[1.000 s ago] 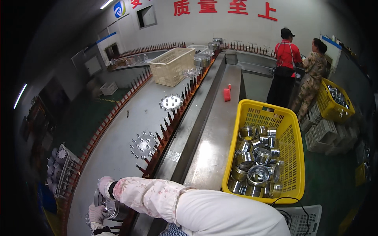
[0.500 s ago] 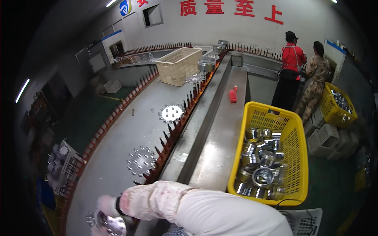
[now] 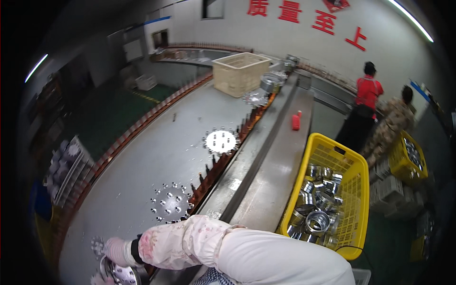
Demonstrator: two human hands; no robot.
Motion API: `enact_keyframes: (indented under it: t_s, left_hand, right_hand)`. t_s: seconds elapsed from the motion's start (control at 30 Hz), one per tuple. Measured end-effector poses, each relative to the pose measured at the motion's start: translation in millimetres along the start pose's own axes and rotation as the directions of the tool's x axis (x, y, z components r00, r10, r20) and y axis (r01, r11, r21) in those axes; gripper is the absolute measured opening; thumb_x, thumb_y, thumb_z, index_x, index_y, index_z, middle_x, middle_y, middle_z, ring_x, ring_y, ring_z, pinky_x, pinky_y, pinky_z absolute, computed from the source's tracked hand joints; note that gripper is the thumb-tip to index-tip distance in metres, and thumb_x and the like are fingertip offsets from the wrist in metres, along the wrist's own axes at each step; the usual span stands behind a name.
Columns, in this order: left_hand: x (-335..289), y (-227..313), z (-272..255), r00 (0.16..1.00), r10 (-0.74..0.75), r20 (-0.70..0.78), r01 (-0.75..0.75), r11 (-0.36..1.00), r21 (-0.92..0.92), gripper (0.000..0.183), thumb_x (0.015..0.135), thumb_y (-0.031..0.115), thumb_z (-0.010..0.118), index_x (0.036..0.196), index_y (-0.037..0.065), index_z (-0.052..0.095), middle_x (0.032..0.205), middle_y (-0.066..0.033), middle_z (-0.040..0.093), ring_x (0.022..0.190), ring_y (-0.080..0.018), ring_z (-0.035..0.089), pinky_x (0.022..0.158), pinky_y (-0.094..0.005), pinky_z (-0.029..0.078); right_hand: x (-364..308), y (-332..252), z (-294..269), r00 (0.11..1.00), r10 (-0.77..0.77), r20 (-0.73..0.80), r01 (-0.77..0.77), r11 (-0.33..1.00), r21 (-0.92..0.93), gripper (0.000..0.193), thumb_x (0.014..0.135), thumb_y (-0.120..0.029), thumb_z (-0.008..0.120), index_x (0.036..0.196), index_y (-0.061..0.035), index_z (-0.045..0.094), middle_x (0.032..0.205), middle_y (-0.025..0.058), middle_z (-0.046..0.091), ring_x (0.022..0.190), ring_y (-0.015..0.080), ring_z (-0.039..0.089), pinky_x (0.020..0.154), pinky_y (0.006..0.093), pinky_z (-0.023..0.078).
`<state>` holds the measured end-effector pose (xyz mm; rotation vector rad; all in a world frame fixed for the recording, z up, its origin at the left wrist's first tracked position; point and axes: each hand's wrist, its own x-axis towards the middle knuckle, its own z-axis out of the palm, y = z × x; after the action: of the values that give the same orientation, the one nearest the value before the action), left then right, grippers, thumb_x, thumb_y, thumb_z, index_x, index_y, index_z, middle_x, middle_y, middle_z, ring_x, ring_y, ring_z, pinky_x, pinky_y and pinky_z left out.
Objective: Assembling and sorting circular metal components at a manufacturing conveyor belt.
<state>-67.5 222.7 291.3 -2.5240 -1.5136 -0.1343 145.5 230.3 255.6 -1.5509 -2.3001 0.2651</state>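
Note:
My right hand [image 3: 118, 251], in a pale pink glove below a floral sleeve cover, grips the rim of a shiny round metal ring [image 3: 135, 276] at the lower left. Inside this ring a metal surface with small round holes or studs shows in part. My left hand [image 3: 100, 279], also gloved, appears blurred at the bottom edge on the ring's other side; its fingers are mostly hidden. Just beyond my right hand lies a studded metal disc [image 3: 97, 246]. Farther along the grey table [image 3: 123, 185] lie more studded discs [image 3: 171, 203], beside a row of dark upright pegs [image 3: 209, 178].
A yellow basket [image 3: 354, 209] of metal rings stands at right. A red brush [image 3: 296, 121] lies on the metal ledge. At the back are a cream crate [image 3: 240, 76] and a larger metal ring [image 3: 272, 83]. Two people [image 3: 368, 95] stand far right, near another yellow basket [image 3: 409, 159].
My view has tilted and shifted, so the scene sits differently. My right hand remains at the metal ring, which now appears slightly farther left and lower.

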Motion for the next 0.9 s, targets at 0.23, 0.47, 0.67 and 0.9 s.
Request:
enact_keyframes:
  t_s: [0.23, 0.47, 0.67, 0.9]
  left_hand:
    - [-6, -102, 118, 0.993, -0.100, 0.062, 0.117, 0.843, -0.524, 0.034, 0.089, 0.009, 0.064, 0.120, -0.003, 0.064, 0.103, -0.0232, 0.071, 0.097, -0.0363, 0.068, 0.088, -0.0408, 0.053]
    - [-127, -265, 82, 0.926, -0.293, -0.239, -0.041, 0.551, -0.833, 0.036, 0.101, 0.024, 0.059, 0.123, -0.004, 0.063, 0.100, -0.0149, 0.073, 0.095, -0.0223, 0.070, 0.083, -0.0326, 0.054]
    - [-187, -156, 88, 0.970, -0.146, 0.196, 0.222, 0.192, -0.956, 0.058, 0.101, 0.048, 0.054, 0.123, -0.005, 0.061, 0.103, -0.0166, 0.072, 0.085, -0.0174, 0.070, 0.070, -0.0266, 0.056]
    - [-185, -46, 143, 0.855, 0.014, 0.518, 0.476, -0.416, -0.775, 0.071, 0.101, 0.056, 0.049, 0.136, -0.005, 0.048, 0.120, -0.0221, 0.065, 0.101, -0.0281, 0.068, 0.086, -0.0401, 0.059]
  right_hand:
    - [23, -40, 115, 0.976, -0.019, -0.215, 0.007, 0.998, -0.057, 0.018, 0.077, -0.022, 0.073, 0.085, -0.0055, 0.074, 0.087, 0.0147, 0.073, 0.084, 0.0311, 0.072, 0.078, 0.0416, 0.057]
    - [77, -213, 130, 0.960, -0.053, -0.273, 0.049, 0.999, -0.023, 0.043, 0.086, -0.011, 0.063, 0.127, -0.0042, 0.053, 0.091, 0.0145, 0.071, 0.080, 0.0311, 0.071, 0.073, 0.0422, 0.056]
    - [-152, -146, 70, 0.763, 0.643, -0.064, -0.518, 0.668, 0.534, 0.042, 0.093, -0.014, 0.056, 0.135, -0.0141, 0.058, 0.094, 0.0136, 0.069, 0.084, 0.0244, 0.070, 0.076, 0.0366, 0.056]
    - [-549, -15, 93, -0.018, 0.941, -0.337, -0.484, 0.287, 0.827, 0.034, 0.095, -0.016, 0.061, 0.124, 0.0027, 0.060, 0.107, 0.0100, 0.066, 0.085, 0.0159, 0.065, 0.072, 0.0303, 0.054]
